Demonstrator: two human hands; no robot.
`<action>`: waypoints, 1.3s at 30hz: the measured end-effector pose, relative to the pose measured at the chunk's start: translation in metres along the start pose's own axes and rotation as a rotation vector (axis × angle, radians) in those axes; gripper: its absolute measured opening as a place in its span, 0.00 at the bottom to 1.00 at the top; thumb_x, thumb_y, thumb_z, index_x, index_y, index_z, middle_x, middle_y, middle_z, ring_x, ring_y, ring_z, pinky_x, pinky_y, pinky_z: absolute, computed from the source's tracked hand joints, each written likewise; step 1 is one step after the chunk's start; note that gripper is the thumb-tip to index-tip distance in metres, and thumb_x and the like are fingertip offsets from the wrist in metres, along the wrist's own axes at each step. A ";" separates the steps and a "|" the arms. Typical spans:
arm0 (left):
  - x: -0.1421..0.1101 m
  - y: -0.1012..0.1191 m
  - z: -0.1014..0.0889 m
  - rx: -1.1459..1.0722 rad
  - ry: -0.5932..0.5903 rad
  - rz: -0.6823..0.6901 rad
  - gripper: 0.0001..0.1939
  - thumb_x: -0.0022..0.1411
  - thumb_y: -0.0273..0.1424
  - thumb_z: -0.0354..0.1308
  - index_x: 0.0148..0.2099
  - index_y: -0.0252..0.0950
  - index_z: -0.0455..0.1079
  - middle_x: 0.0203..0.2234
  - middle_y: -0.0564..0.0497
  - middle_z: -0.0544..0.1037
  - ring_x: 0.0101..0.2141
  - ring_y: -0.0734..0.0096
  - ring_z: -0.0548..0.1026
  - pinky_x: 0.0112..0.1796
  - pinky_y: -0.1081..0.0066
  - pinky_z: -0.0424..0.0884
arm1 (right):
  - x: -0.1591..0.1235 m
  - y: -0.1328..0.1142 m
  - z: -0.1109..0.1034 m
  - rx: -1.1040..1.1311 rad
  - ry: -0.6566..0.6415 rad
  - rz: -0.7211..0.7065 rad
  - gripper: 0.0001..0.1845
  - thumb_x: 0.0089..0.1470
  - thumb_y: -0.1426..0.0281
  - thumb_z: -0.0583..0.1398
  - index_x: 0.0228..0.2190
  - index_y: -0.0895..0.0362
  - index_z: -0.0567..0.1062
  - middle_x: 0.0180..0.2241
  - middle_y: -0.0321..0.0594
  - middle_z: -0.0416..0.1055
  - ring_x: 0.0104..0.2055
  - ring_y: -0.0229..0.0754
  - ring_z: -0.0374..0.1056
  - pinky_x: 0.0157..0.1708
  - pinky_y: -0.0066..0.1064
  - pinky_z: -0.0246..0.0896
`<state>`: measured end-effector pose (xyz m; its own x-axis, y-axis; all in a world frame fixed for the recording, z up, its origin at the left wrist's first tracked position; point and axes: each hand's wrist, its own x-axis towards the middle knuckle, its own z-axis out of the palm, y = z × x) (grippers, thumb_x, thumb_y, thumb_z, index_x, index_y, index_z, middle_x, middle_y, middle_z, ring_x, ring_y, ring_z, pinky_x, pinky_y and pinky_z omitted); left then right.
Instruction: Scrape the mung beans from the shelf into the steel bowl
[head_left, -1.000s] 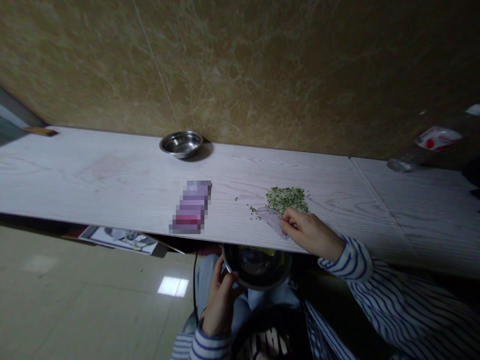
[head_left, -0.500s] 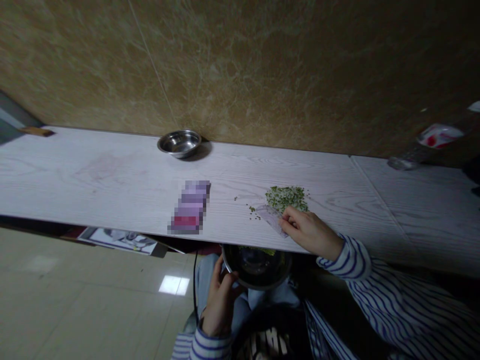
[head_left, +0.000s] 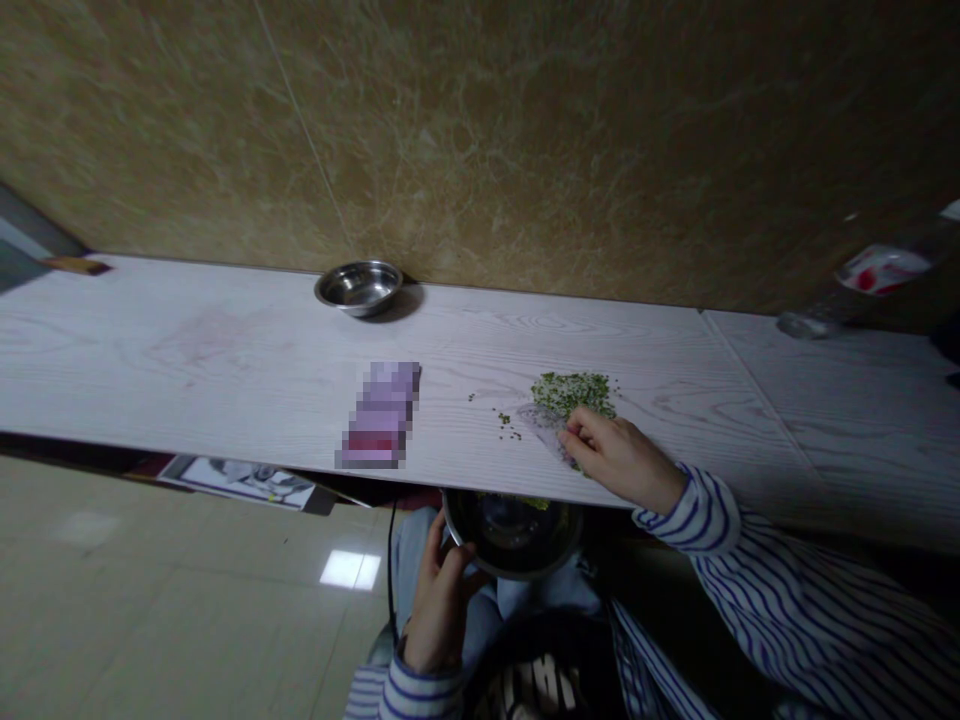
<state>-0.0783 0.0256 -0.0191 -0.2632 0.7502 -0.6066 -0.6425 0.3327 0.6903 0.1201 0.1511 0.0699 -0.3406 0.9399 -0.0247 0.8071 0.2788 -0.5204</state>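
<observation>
My left hand (head_left: pixel 441 600) grips the left rim of a large metal bowl (head_left: pixel 517 550), held over my lap just below the table's front edge. Some green bits show at the bowl's far side. On the table, my right hand (head_left: pixel 619 455) pinches a thin, see-through piece of plastic (head_left: pixel 541 424), whose exact kind I cannot make out. Its edge lies against a spread pile of small green beans (head_left: pixel 574 392), like mung beans. A few loose beans (head_left: pixel 504 420) lie left of the plastic, and several green ones show just under my right fingers.
A small steel bowl (head_left: pixel 360 288) stands near the wall. A blurred-out purple flat object (head_left: pixel 382 415) lies left of the beans. A clear plastic bottle (head_left: pixel 862 285) is at the far right. A box (head_left: pixel 247 482) sits below the table's front edge.
My right hand and the plastic have shifted very slightly, and green beans now show beneath the fingers near the table edge. The left hand and large bowl have stayed put.
</observation>
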 end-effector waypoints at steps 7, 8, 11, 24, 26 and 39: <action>0.001 0.002 0.000 0.010 -0.009 -0.003 0.39 0.45 0.32 0.63 0.62 0.39 0.61 0.39 0.45 0.77 0.35 0.63 0.74 0.32 0.65 0.72 | 0.001 -0.002 0.002 -0.005 0.019 -0.006 0.07 0.57 0.67 0.53 0.28 0.52 0.64 0.23 0.35 0.73 0.25 0.39 0.68 0.26 0.28 0.55; 0.001 0.002 0.001 0.007 -0.011 -0.003 0.39 0.45 0.32 0.63 0.62 0.39 0.61 0.39 0.45 0.77 0.35 0.62 0.74 0.32 0.65 0.72 | 0.001 -0.002 0.002 -0.007 0.018 -0.005 0.07 0.57 0.67 0.53 0.28 0.52 0.64 0.23 0.35 0.73 0.25 0.39 0.68 0.26 0.28 0.55; 0.000 0.005 0.000 -0.006 -0.005 0.002 0.38 0.46 0.31 0.63 0.62 0.39 0.61 0.41 0.44 0.77 0.38 0.60 0.74 0.32 0.64 0.73 | 0.003 -0.001 0.002 -0.007 0.026 0.017 0.07 0.57 0.66 0.53 0.27 0.52 0.64 0.23 0.35 0.73 0.25 0.39 0.68 0.26 0.28 0.55; -0.001 0.011 -0.014 -0.006 -0.067 0.030 0.35 0.53 0.31 0.61 0.62 0.40 0.57 0.45 0.45 0.73 0.39 0.63 0.72 0.33 0.66 0.71 | 0.148 -0.032 -0.015 0.051 -0.148 -0.251 0.08 0.55 0.70 0.57 0.34 0.58 0.76 0.29 0.39 0.77 0.30 0.37 0.69 0.33 0.28 0.59; -0.002 0.011 -0.014 -0.011 -0.031 0.031 0.35 0.51 0.31 0.61 0.62 0.40 0.58 0.41 0.46 0.74 0.37 0.64 0.73 0.32 0.67 0.71 | 0.173 -0.036 -0.009 0.046 -0.197 -0.289 0.08 0.54 0.72 0.58 0.33 0.59 0.77 0.28 0.38 0.77 0.31 0.37 0.70 0.34 0.27 0.59; 0.003 0.012 -0.013 -0.052 0.025 0.051 0.36 0.47 0.30 0.62 0.60 0.41 0.62 0.47 0.45 0.74 0.39 0.64 0.72 0.32 0.68 0.71 | 0.182 -0.032 0.013 0.114 -0.541 -0.415 0.10 0.52 0.70 0.58 0.34 0.59 0.78 0.28 0.38 0.77 0.31 0.38 0.70 0.35 0.28 0.63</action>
<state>-0.0962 0.0247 -0.0181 -0.3141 0.7504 -0.5816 -0.6642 0.2641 0.6994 0.0255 0.3103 0.0709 -0.8272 0.5209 -0.2107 0.5119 0.5441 -0.6648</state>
